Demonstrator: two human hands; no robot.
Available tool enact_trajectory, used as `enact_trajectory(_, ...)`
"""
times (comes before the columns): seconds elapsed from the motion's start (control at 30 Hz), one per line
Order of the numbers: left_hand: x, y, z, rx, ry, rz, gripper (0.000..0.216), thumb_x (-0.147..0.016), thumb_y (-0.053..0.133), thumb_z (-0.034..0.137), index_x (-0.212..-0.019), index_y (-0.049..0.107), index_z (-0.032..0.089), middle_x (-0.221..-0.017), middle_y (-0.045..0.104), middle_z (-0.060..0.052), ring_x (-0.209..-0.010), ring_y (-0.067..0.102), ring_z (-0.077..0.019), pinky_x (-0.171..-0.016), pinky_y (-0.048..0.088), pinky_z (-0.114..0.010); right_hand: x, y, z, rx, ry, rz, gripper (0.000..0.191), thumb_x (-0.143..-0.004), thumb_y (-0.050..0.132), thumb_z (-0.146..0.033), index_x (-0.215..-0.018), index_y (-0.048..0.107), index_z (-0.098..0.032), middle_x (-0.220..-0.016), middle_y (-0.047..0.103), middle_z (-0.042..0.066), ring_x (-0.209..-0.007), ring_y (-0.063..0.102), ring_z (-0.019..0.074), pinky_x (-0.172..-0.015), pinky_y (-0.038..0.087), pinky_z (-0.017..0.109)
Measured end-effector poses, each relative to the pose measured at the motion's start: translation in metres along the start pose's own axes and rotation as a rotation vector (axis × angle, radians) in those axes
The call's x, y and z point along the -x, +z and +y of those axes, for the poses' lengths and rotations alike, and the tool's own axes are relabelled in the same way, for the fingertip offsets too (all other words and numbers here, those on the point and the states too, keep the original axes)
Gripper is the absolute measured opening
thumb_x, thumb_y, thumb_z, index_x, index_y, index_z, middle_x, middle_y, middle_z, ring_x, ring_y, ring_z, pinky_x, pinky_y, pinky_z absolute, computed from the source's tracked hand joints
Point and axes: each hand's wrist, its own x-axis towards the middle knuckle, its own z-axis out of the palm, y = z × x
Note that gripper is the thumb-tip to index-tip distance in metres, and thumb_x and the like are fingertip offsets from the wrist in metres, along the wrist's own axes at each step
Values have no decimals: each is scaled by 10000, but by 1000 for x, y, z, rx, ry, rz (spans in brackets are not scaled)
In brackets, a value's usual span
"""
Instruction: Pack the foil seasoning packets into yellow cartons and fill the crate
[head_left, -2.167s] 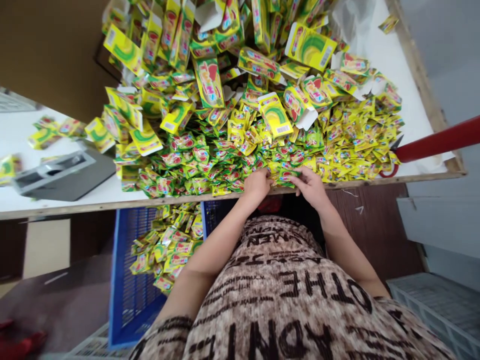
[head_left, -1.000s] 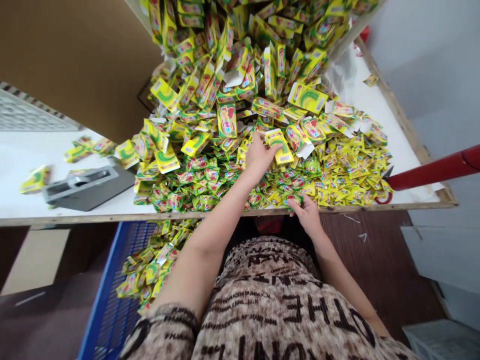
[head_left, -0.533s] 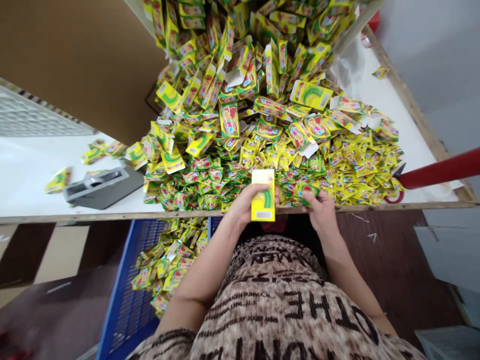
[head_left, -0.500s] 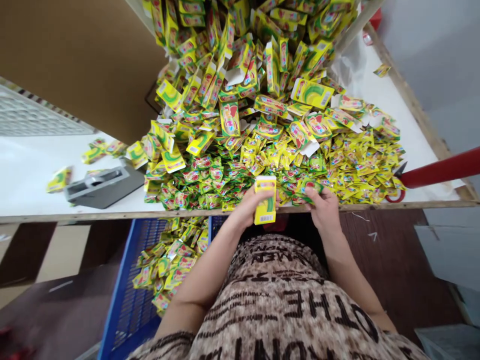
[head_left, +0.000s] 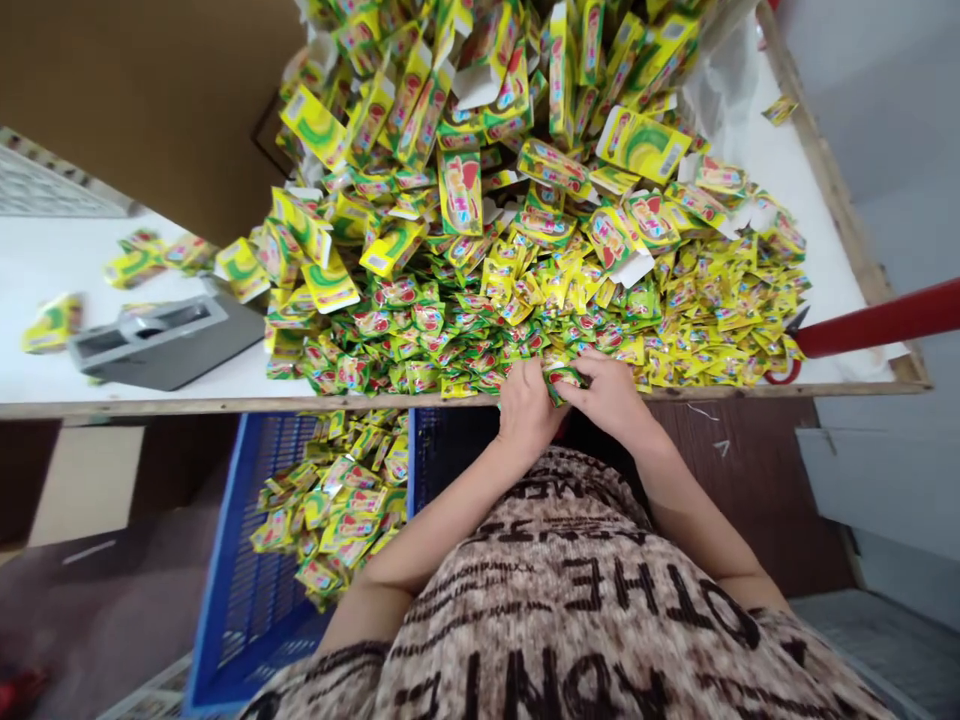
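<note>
My left hand (head_left: 525,410) and my right hand (head_left: 611,395) meet at the near edge of the white table (head_left: 112,385). The left hand's fingers curl closed round a small yellow box, which the hand almost wholly hides. Pinched in the right hand is a small bundle of green and yellow sachets (head_left: 564,378), pressed against the left hand. Just beyond both hands lies a wide heap of the same sachets (head_left: 675,320). Behind that, a tall pile of yellow and green cartons (head_left: 480,130) rises.
A grey tape dispenser (head_left: 161,340) sits on the table at the left, with a few loose cartons (head_left: 142,262) beyond it. Under the table edge stands a blue crate (head_left: 240,570) holding filled packs. A red bar (head_left: 877,322) crosses at the right, above red-handled scissors (head_left: 784,372).
My left hand reached into the carton pile, took a yellow box and brought it back to the table edge. Now both hands have closed together there, and the box is covered.
</note>
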Motion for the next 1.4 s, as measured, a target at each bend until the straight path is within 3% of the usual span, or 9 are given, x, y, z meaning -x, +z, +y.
enact_trajectory(0.13, 10, -1, -3, 414, -144, -228, 510, -607, 823, 246, -1019, 533, 165, -1008, 578, -78, -968, 579, -254, -854, 490, -405, -1, -13, 9, 7, 56, -152, 52, -735, 703, -204, -743, 665, -168, -707, 615, -2, -681, 547, 151, -633, 378, 265)
enact_trajectory(0.37, 38, -25, -14, 1217, -469, -496, 444, -669, 810, 291, -1011, 553, 171, -851, 659, 3, -765, 634, -153, -756, 506, -294, 19, -11, 11, -218, -65, -244, 161, -831, 671, -213, -992, 683, -203, -838, 693, 3, -719, 596, 147, -681, 434, 275)
enact_trajectory(0.6, 55, -27, -24, 1255, -448, -463, 400, -640, 843, 276, -960, 650, 134, -870, 694, -4, -782, 622, -130, -764, 479, -249, 33, 11, 6, -168, -351, -388, 140, -875, 658, -279, -784, 755, -236, -1145, 634, 71, -1123, 513, 248, -980, 394, 444)
enact_trajectory(0.7, 58, -28, -26, 1296, -491, -439, 405, -646, 845, 304, -976, 682, 137, -886, 713, -17, -783, 628, -140, -764, 480, -255, 41, 16, 9, -371, -136, -205, 131, -892, 630, -309, -886, 744, -246, -1101, 659, 65, -1061, 566, 225, -947, 439, 429)
enact_trajectory(0.77, 58, -31, -26, 1390, -558, -421, 411, -715, 795, 373, -1037, 694, 139, -956, 728, -53, -836, 650, -170, -796, 491, -281, 47, 21, 11, -591, 144, -75, 145, -862, 657, -358, -907, 709, -231, -879, 666, 36, -800, 606, 172, -731, 506, 337)
enact_trajectory(0.9, 52, -40, -28, 1555, -713, -509, 374, -777, 733, 394, -1018, 718, 108, -975, 736, -116, -871, 674, -208, -833, 511, -323, 55, 30, 9, -999, 532, -256, 265, -722, 768, -399, -838, 630, -205, -640, 554, -52, -462, 433, 66, -396, 344, 191)
enact_trajectory(1.07, 36, -40, -34, 1350, -709, -500, 280, -638, 825, 212, -889, 725, 139, -812, 736, -39, -688, 660, -127, -711, 525, -241, 50, 33, 3, -915, 498, -275, 285, -656, 800, -365, -846, 698, -179, -704, 648, -20, -452, 470, 60, -378, 396, 185)
enact_trajectory(1.23, 36, -33, -43, 1185, -558, -310, 290, -649, 828, 324, -873, 766, 150, -877, 764, -63, -782, 694, -185, -782, 560, -317, 49, 32, 5, -809, 411, -184, 299, -802, 673, -461, -877, 778, -191, -794, 733, 27, -567, 570, 107, -477, 470, 219)
enact_trajectory(1.4, 37, -31, -44, 1130, -522, -300, 271, -694, 796, 359, -886, 780, 168, -873, 767, -62, -767, 688, -185, -774, 558, -324, 50, 36, 8, -864, 456, -205, 270, -717, 773, -415, -868, 767, -191, -789, 732, 22, -636, 612, 123, -518, 473, 213)
